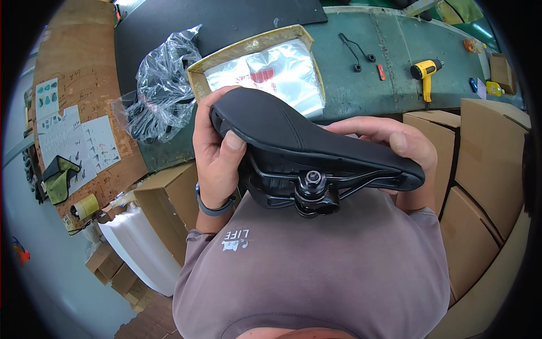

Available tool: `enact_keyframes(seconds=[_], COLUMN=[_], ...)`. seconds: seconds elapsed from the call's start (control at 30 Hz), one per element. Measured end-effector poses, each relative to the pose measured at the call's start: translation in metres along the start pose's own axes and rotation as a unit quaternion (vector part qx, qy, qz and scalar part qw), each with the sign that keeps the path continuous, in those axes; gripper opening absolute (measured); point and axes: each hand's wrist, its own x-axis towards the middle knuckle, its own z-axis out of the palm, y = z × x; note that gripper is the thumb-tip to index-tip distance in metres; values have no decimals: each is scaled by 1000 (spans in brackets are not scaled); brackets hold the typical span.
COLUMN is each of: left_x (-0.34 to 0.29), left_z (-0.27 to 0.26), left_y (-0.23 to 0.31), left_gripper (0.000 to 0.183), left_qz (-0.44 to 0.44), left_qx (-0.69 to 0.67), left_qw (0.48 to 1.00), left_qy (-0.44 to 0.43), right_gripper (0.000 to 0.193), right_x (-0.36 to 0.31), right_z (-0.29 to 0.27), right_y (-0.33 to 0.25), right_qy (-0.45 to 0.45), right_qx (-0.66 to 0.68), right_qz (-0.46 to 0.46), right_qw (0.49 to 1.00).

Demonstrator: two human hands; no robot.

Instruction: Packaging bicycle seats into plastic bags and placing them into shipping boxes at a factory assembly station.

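A black bicycle saddle (282, 121) is held up in front of my chest, lying on its side with its rails and seat clamp (313, 189) facing me. My left hand (217, 150) grips the wide rear end, the thumb pressed on its lower edge. Around the narrow nose, my right hand (409, 141) is closed, with its fingers over the far side and partly hidden. Just beyond the saddle, a shallow cardboard tray (254, 42) holds a stack of clear plastic bags (299, 73).
Left of the tray lies a heap of plastic-wrapped items (164, 85). A yellow heat gun (427, 76), a red marker-like piece (381, 72) and two black rods (355, 51) rest on the green bench (350, 90). Cardboard boxes (488, 164) stack up at right; an open carton (169, 198) stands at left.
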Motion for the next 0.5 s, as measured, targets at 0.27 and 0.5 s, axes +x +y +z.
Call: enact_keyframes(seconds=[0.27,0.5], left_x=[3,6], left_z=[-8,-12], left_y=[1,0], left_gripper=[60,55], left_qz=[-22,-60], left_qx=[6,13], left_qw=[1000,998], left_qy=[-18,-14], right_gripper=[98,100], right_x=[8,14], right_z=[11,9], right_y=[18,20], right_qy=[82,112], right_qx=[-16,21], right_qz=[-42,-22], right_qw=[996,993])
